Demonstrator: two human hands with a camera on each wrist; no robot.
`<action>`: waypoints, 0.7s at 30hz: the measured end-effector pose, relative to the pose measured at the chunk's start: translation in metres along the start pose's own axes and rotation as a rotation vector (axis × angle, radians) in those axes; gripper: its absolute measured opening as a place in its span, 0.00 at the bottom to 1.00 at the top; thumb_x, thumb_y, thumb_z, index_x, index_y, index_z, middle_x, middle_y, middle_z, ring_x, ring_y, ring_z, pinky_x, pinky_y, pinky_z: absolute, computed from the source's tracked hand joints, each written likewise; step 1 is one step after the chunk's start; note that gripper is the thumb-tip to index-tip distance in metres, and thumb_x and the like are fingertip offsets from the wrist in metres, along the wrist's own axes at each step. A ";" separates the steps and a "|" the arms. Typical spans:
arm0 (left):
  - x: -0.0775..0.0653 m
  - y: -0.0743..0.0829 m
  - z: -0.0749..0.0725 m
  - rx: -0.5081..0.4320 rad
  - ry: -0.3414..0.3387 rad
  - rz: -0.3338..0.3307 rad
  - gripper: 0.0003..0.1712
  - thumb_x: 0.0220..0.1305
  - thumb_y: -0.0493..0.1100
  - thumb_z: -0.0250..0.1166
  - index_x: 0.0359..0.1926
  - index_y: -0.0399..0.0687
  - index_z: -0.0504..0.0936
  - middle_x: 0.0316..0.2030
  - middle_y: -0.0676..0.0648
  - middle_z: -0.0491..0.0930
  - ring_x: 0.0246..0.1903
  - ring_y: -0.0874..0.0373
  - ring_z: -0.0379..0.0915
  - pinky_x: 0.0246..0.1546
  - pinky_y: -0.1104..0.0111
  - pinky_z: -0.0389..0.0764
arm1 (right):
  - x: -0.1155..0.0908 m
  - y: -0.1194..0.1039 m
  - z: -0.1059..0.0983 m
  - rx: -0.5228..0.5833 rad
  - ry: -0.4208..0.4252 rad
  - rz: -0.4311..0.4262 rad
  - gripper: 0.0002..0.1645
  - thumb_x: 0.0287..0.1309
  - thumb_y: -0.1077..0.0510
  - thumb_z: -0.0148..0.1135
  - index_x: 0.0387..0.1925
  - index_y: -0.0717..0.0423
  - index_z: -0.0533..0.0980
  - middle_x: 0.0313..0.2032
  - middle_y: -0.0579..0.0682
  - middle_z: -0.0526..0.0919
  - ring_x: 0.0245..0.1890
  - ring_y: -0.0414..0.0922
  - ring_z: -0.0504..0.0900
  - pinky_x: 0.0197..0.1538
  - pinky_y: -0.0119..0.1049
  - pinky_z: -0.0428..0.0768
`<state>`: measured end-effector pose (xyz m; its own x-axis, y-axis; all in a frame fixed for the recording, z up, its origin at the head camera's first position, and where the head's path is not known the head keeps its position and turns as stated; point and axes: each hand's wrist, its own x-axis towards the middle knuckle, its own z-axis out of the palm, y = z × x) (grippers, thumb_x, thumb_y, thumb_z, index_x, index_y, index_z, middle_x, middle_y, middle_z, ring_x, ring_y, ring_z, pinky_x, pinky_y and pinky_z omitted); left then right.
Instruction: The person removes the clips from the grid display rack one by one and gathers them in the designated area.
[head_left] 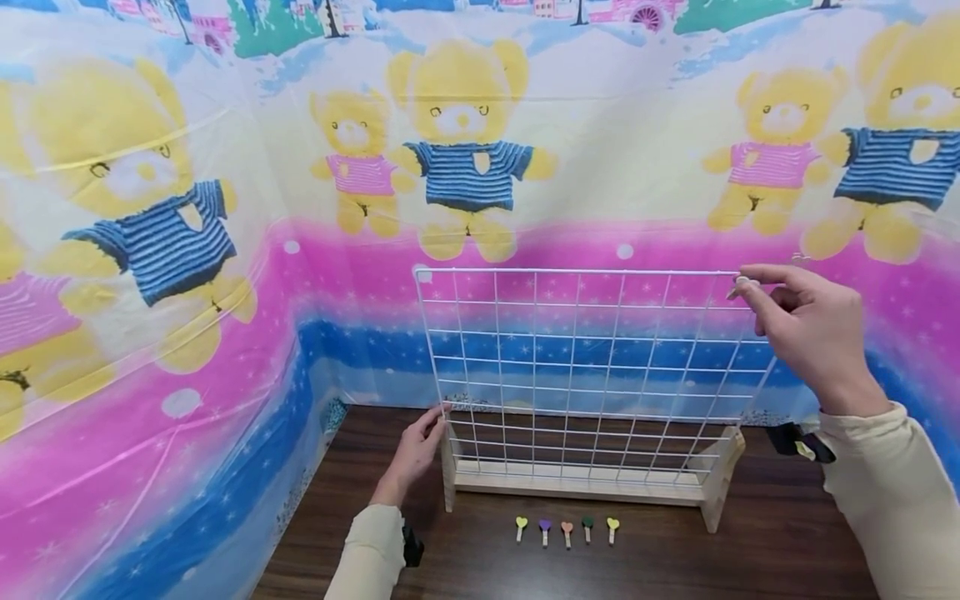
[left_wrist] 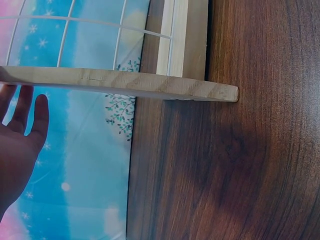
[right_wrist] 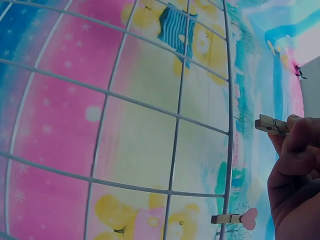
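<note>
My right hand (head_left: 813,333) pinches a small wooden clothespin (right_wrist: 272,124) beside the top wire of a white wire grid (head_left: 577,337), near its right end. In the right wrist view the pin looks apart from the wire. A clothespin with a pink heart (right_wrist: 248,219) is clipped on that wire. At the grid's lower left, my left hand (head_left: 417,446) touches the end of the wooden stand (head_left: 577,486) that carries the grid. Its visible fingers (left_wrist: 41,115) are straight and spread by the wooden end piece (left_wrist: 150,85); the thumb is out of the left wrist view.
On the dark wooden table (head_left: 465,567), in front of the stand, lies a row of several heart clothespins: a yellow one (head_left: 521,528), a purple one (head_left: 545,532), an orange one (head_left: 567,533), a green one (head_left: 587,528) and another yellow one (head_left: 612,531). A bear-print cloth (head_left: 622,167) hangs behind.
</note>
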<state>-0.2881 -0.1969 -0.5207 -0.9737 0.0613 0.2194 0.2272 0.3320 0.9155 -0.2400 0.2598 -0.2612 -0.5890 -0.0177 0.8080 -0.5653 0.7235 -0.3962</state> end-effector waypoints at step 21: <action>0.005 -0.012 0.003 0.021 0.018 -0.008 0.20 0.72 0.41 0.51 0.63 0.47 0.72 0.63 0.39 0.67 0.59 0.47 0.65 0.53 0.50 0.69 | -0.067 0.008 0.020 -0.051 -0.188 -0.041 0.16 0.48 0.63 0.72 0.42 0.51 0.83 0.13 0.37 0.71 0.12 0.33 0.67 0.13 0.27 0.62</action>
<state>-0.2960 -0.1975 -0.5319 -0.9750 0.0414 0.2181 0.2185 0.3520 0.9101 -0.2169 0.2529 -0.3279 -0.6661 -0.1727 0.7256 -0.5640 0.7532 -0.3385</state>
